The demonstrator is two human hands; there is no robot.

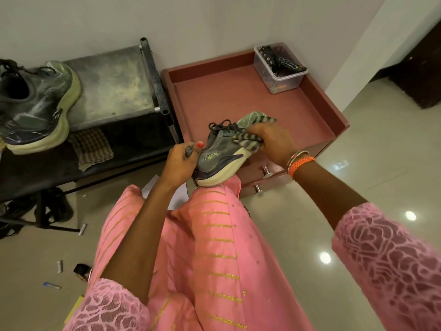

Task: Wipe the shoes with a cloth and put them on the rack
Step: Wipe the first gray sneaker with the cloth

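Glossy beige tiled floor [372, 149] under a white wall, seen from above. Wiping step in hand: grey mesh running shoe with a pale foam sole [220, 158], heel propped on the pink-clad knee [210, 211], toe raised over the front edge of a low reddish-brown cabinet with a rimmed top [238, 96]. Left hand [179, 163] clamped round the heel end, thumb on top. Right hand [272, 144] closed on a bunched grey-and-cream striped cloth [248, 139], pressed against the side of the upper near the laces. Judged roughly midway: matching grey shoe with a yellowed sole [35, 108] already on the top shelf of the black metal shoe rack [114, 84], toward its left end.

Next move, as a guess: cloth drawn on round toe and sole edge, then shoe carried left onto the bare dusty patch of the top shelf beside its mate. Needed: firm heel grip, laces kept out of the cloth.

Around: folded checked brown rag [91, 146] on the lower shelf; dark footwear [47, 209] beneath; clear plastic box holding remote controls [279, 68] at the cabinet's far right corner; small scraps [59, 266] on the floor at left. Rack's upright corner post [152, 75] between shoe and shelf, a likely snag.
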